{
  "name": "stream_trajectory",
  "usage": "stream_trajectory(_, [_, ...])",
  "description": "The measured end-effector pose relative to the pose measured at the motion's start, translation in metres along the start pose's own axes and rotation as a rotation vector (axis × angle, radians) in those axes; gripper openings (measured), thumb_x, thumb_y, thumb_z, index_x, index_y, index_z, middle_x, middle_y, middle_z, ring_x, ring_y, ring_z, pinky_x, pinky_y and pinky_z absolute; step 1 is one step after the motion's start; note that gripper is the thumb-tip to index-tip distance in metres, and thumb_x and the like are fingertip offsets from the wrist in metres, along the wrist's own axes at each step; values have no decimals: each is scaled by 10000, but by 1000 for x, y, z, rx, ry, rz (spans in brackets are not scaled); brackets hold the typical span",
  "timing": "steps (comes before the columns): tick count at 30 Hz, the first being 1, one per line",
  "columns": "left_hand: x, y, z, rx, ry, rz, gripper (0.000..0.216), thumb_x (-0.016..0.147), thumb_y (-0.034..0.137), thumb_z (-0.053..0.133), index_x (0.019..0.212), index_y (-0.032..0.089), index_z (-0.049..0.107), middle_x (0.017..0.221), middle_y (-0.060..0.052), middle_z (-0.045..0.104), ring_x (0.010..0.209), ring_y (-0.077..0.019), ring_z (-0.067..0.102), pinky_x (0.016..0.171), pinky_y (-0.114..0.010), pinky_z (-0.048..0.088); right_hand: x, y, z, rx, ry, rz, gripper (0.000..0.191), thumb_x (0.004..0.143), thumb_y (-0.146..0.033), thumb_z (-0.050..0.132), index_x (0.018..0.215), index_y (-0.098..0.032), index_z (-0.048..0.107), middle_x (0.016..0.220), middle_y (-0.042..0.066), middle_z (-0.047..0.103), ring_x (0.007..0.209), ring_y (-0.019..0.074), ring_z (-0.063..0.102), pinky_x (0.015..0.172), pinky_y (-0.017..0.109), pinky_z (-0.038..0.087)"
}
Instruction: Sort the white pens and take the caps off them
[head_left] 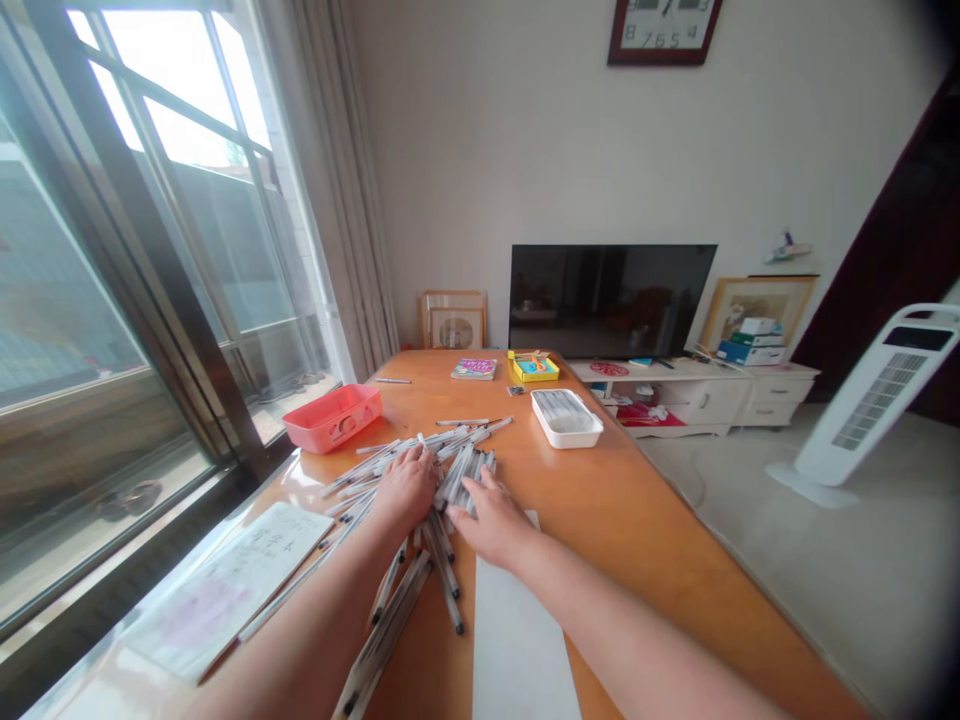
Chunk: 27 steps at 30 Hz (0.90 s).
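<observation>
A heap of several clear-barrelled pens lies spread over the orange wooden table. My left hand rests palm down on the heap, fingers together and lying flat on the pens. My right hand lies beside it on the heap's right side, fingers stretched forward over the pens. More pens trail toward me between my forearms. A white sheet lies under my right wrist.
A red tray stands at the left, a white tray holding pens at the right. A notebook lies near the window edge. A book and a yellow box sit at the far end. A TV, cabinet and tower fan stand beyond.
</observation>
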<state>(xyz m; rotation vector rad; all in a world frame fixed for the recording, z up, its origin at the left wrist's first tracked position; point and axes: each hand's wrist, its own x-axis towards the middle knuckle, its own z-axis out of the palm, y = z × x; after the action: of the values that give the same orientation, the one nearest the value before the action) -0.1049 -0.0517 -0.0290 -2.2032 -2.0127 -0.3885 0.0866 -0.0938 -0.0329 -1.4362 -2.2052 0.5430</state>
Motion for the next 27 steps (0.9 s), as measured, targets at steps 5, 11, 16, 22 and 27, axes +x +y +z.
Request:
stream_trajectory(5, [-10, 0, -16, -10, 69, -43, 404, 1007, 313, 360, 1303, 201, 612, 1499, -118, 509, 1334, -293, 486, 1108, -438, 354, -5, -22, 6, -21, -31, -35, 625, 928, -513, 534, 1454, -176, 525, 1620, 207, 295, 1501, 376, 249, 1169, 509, 279])
stream_trajectory(11, [-85, 4, -52, -91, -59, 52, 633, 967, 646, 353, 1454, 274, 512, 1592, -107, 397, 1463, -344, 343, 1170, -558, 279, -32, -18, -12, -123, -45, -142, 515, 934, -530, 522, 1410, -336, 563, 1562, 109, 436, 1405, 345, 409, 1089, 561, 346])
stream_trajectory(16, [-143, 13, -66, -98, -315, 167, 971, 765, 834, 514, 1584, 366, 284, 1684, -51, 162, 1534, -421, 96, 1174, -711, 93, -38, -4, -14, -160, -75, -200, 554, 907, -498, 568, 1444, -366, 528, 1593, 83, 395, 1447, 331, 347, 1119, 551, 315])
stream_trajectory(22, [-132, 5, -44, -55, -239, 83, 690, 946, 672, 353, 1571, 382, 316, 1679, -24, 187, 1549, -362, 76, 1197, -671, 67, -14, -14, -1, -123, -64, -133, 549, 940, -412, 512, 1471, -275, 508, 1605, 110, 371, 1489, 319, 293, 1160, 506, 298])
stream_trajectory(27, [-100, -10, -25, 0, -197, 14, 614, 992, 553, 328, 1566, 336, 337, 1679, -30, 190, 1552, -339, 88, 1196, -667, 84, -9, -32, 9, -52, -21, -138, 527, 966, -357, 460, 1466, -200, 504, 1562, 137, 432, 1434, 284, 402, 1161, 437, 329])
